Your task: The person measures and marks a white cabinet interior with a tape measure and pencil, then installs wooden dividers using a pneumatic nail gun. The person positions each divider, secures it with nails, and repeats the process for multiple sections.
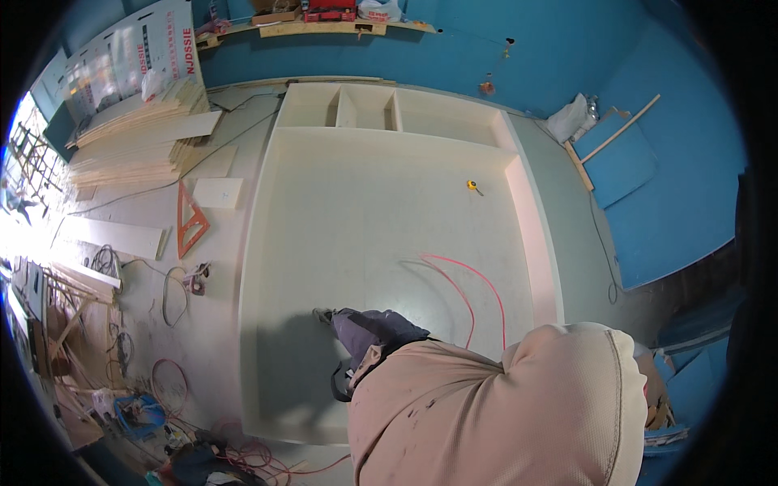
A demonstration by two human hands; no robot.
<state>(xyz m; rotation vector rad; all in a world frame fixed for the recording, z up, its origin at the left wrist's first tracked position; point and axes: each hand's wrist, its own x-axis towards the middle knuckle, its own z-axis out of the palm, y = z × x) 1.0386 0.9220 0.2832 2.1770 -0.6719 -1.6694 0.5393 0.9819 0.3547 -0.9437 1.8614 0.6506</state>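
Neither of my hands shows. Beige clothing (pixel 494 405) comes in from the lower edge and covers much of the lower right, hiding whatever lies behind it. Beyond it a leg in dark purple-grey trousers (pixel 377 328) ends in a dark shoe (pixel 322 316). The shoe is inside a large pale cabinet frame (pixel 250 324) lying on the floor, with three smaller compartments along its far end. Within the frame, a yellow tape measure (pixel 472 185) rests toward the right. A thin red hose (pixel 490 287) curves across the floor nearer the clothing.
Stacked pale boards (pixel 134 134) stand at the far left. An orange triangular square (pixel 191 219), a power tool (pixel 195 279) and tangled hoses (pixel 259 454) lie left of the frame. Blue panels (pixel 620 158) lean at right, and a shelf (pixel 324 30) runs along the back wall.
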